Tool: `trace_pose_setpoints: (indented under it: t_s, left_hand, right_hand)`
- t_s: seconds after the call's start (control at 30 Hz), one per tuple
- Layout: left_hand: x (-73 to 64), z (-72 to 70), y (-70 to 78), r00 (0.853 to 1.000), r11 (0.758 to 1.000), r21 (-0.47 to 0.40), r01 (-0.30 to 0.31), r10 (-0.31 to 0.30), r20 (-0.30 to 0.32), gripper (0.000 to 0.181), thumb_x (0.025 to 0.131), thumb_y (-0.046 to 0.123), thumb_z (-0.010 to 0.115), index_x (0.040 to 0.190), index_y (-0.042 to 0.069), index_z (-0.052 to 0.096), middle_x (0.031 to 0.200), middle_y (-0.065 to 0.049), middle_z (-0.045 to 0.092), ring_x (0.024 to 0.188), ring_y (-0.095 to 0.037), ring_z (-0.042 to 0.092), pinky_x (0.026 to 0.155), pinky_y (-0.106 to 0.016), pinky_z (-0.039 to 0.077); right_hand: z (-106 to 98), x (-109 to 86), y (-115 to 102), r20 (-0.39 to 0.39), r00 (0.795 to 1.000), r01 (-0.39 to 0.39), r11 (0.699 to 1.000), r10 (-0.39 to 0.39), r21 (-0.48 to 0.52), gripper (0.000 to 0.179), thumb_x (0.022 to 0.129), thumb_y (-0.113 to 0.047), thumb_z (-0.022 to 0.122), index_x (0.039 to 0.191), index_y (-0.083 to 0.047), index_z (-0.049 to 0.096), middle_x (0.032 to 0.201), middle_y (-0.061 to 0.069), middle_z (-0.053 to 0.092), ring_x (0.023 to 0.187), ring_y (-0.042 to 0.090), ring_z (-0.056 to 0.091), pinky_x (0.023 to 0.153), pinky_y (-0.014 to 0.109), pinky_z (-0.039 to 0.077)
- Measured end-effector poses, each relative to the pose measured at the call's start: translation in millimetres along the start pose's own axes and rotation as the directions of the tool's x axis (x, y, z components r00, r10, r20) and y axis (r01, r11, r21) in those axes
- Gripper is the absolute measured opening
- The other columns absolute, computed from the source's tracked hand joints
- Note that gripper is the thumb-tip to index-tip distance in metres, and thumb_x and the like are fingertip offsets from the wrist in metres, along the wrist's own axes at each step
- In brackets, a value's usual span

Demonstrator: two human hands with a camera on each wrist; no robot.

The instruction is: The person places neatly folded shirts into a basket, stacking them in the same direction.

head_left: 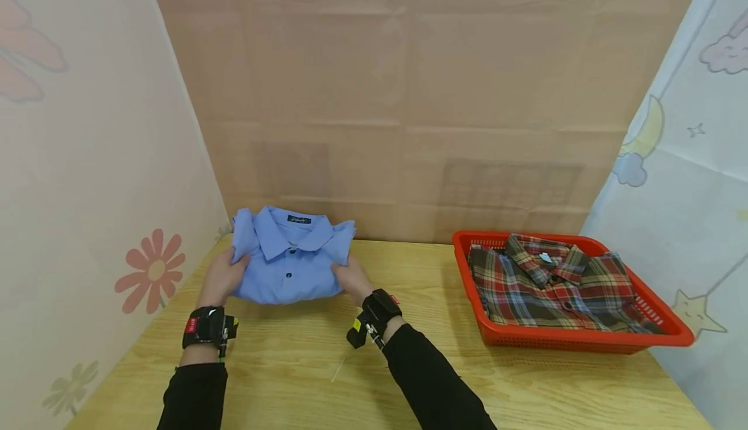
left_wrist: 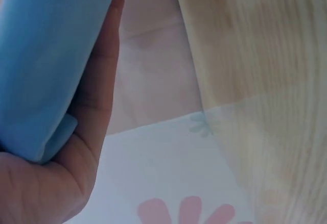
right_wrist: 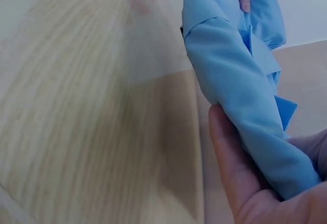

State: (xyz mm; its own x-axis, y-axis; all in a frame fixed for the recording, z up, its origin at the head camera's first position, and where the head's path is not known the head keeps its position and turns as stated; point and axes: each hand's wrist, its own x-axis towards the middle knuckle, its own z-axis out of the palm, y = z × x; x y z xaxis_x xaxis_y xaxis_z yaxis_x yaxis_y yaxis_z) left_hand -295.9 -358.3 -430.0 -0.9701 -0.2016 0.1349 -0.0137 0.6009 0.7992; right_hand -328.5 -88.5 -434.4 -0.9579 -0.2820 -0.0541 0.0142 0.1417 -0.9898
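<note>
A folded light-blue shirt (head_left: 280, 274), with its collar, dark buttons and a black neck label showing, is held up off the table at the back left. My left hand (head_left: 224, 275) grips its left side, thumb in front and fingers behind. On the opposite side my right hand (head_left: 353, 277) pinches the shirt the same way. In the left wrist view the fingers (left_wrist: 97, 89) run under the blue cloth (left_wrist: 48, 60). The right wrist view shows the folded shirt (right_wrist: 230, 76) edge-on between thumb and fingers.
A red plastic basket (head_left: 584, 339) on the right side of the wooden table (head_left: 292, 378) holds a folded plaid shirt (head_left: 555, 293). Brown paper (head_left: 409, 92) covers the back, and printed sheets stand as walls at left (head_left: 105, 157) and right (head_left: 695, 222).
</note>
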Motion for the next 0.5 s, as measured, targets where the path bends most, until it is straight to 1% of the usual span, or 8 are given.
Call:
trace_pose_setpoints:
  t_s: [0.13,0.27,0.33,0.43,0.5]
  left_hand:
    - [0.2,2.6,7.0,0.999,0.999,-0.018,-0.045,0.045,-0.001,0.049,0.105,0.024,0.041,0.134,-0.015,0.043,0.137,-0.035,0.045,0.123,-0.046,0.047,0.1,-0.061,0.039]
    - [-1.4,7.2,14.0,0.998,0.997,-0.044,-0.061,0.061,-0.001,0.046,0.105,0.025,0.041,0.131,-0.014,0.046,0.132,-0.033,0.05,0.117,-0.042,0.05,0.096,-0.058,0.042]
    - [-2.1,10.2,17.9,0.998,0.996,-0.068,-0.054,0.054,0.012,0.048,0.105,0.027,0.042,0.133,-0.011,0.045,0.135,-0.031,0.049,0.12,-0.042,0.05,0.099,-0.059,0.041]
    - [-3.2,14.9,24.5,0.998,0.994,-0.1,-0.047,0.05,0.031,0.052,0.105,0.03,0.042,0.14,-0.008,0.04,0.143,-0.031,0.043,0.129,-0.045,0.045,0.105,-0.061,0.037]
    - [-3.9,17.9,28.4,0.998,0.992,-0.114,-0.052,0.056,0.03,0.051,0.105,0.03,0.042,0.141,-0.007,0.04,0.145,-0.031,0.043,0.131,-0.046,0.044,0.106,-0.062,0.036]
  right_hand:
    - [-10.6,-3.2,-4.0,0.005,1.0,0.001,1.0,-0.001,-0.006,0.051,0.103,-0.014,0.044,0.152,-0.006,0.03,0.148,0.022,0.041,0.132,0.043,0.045,0.096,0.057,0.048]
    - [-21.7,-10.0,-7.8,0.025,1.0,0.007,1.0,-0.007,-0.001,0.053,0.104,-0.016,0.043,0.153,-0.008,0.028,0.148,0.022,0.041,0.131,0.042,0.047,0.093,0.054,0.05]
    - [-28.0,-13.7,-10.2,0.026,1.0,0.009,1.0,-0.009,0.008,0.053,0.104,-0.017,0.043,0.154,-0.009,0.027,0.149,0.021,0.041,0.131,0.042,0.047,0.093,0.053,0.05]
    - [-37.6,-18.7,-14.0,0.018,1.0,0.011,1.0,-0.011,0.01,0.052,0.104,-0.018,0.042,0.153,-0.008,0.027,0.148,0.021,0.041,0.131,0.041,0.046,0.095,0.053,0.05]
    - [-43.3,-22.2,-16.2,0.015,1.0,0.019,1.0,-0.019,0.007,0.052,0.105,-0.018,0.042,0.153,-0.008,0.027,0.149,0.021,0.041,0.132,0.041,0.046,0.096,0.053,0.049]
